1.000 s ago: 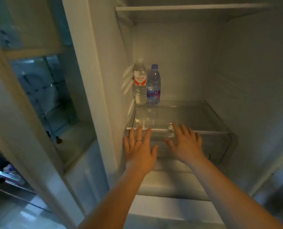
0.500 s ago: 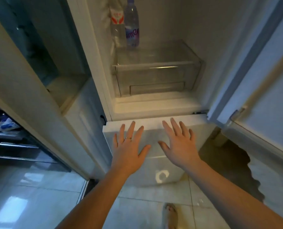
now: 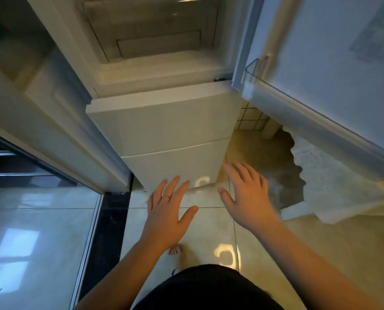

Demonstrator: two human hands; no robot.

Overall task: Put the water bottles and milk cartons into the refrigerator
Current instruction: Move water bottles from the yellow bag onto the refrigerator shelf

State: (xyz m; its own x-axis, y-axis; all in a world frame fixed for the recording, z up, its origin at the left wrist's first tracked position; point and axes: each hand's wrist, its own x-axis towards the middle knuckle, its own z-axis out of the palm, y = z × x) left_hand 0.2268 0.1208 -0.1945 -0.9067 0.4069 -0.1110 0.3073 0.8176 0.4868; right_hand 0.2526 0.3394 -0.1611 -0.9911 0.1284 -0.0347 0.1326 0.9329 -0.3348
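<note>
Both hands [image 3: 206,204] dropped below the refrigerator [image 3: 164,121]; no labels visible

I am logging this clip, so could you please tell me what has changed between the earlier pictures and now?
The view tipped downward: the two bottles on the shelf have left the frame, and the floor now shows. The left hand and right hand dropped from the clear drawer to beside the lower freezer doors. Nothing was taken hold of or let go. Both hands stay empty and spread, and the fridge door stays open.
</note>
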